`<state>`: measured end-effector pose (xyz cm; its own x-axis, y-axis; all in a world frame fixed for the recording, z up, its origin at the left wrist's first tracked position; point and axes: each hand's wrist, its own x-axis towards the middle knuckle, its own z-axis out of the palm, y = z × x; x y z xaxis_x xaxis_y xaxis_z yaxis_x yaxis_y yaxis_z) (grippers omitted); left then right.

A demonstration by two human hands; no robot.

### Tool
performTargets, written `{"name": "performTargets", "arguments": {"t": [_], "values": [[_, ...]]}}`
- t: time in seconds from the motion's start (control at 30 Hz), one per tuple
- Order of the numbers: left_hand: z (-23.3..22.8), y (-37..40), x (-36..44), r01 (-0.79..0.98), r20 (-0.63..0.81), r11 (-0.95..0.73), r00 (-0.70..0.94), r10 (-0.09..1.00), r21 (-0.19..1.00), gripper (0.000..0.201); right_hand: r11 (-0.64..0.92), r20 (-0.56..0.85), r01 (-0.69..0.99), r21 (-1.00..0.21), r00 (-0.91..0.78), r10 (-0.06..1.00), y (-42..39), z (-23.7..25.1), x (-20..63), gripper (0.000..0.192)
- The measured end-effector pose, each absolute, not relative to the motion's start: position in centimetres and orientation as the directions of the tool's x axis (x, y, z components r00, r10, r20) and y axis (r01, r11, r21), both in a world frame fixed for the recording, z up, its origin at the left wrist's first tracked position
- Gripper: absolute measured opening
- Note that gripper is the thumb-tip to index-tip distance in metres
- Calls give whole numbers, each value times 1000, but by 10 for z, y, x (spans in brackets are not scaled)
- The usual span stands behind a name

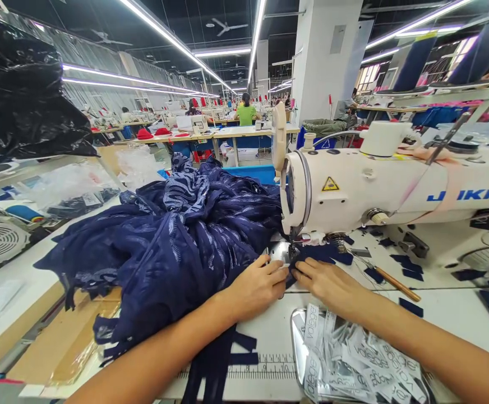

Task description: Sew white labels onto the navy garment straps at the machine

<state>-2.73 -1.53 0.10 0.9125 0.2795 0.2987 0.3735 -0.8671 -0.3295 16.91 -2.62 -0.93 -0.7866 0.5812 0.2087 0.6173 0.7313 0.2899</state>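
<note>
both hands (257,286) (328,283) pinching navy fabric (173,241), needle seemingly hidden

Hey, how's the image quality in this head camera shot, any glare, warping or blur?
Head view: ceiling strip lights blow out to white; wide-angle warping bends the sewing machine and table edges; the left hand, right hand and navy fabric are sharp and evenly lit with soft shadows; the far workstations are small and indistinct.
</note>
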Motion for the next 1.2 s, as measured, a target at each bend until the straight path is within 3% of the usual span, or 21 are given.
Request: {"name": "performTargets", "arguments": {"t": [0.07, 0.17, 0.3, 0.83, 1.2], "values": [[-4, -13, -24, 361, 284, -894, 916, 285, -267, 13, 752, 238, 582, 309, -813, 531, -19, -8, 178, 34], [-16, -9, -11, 447, 288, -873, 877, 385, -196, 12, 725, 293, 605, 330, -795, 530, -7, -11, 190, 36], [-24, -6, 6, 549, 323, -816, 817, 477, -182, 11, 708, 332, 627, 325, -777, 535, 3, -19, 197, 37], [-27, -4, 18, 600, 350, -786, 776, 525, -152, 11, 720, 334, 637, 276, -766, 549, 9, -32, 205, 60], [-30, 1, 26, 640, 354, -752, 748, 562, -159, 5, 716, 294, 624, 314, -781, 551, 12, -27, 206, 51]]}}
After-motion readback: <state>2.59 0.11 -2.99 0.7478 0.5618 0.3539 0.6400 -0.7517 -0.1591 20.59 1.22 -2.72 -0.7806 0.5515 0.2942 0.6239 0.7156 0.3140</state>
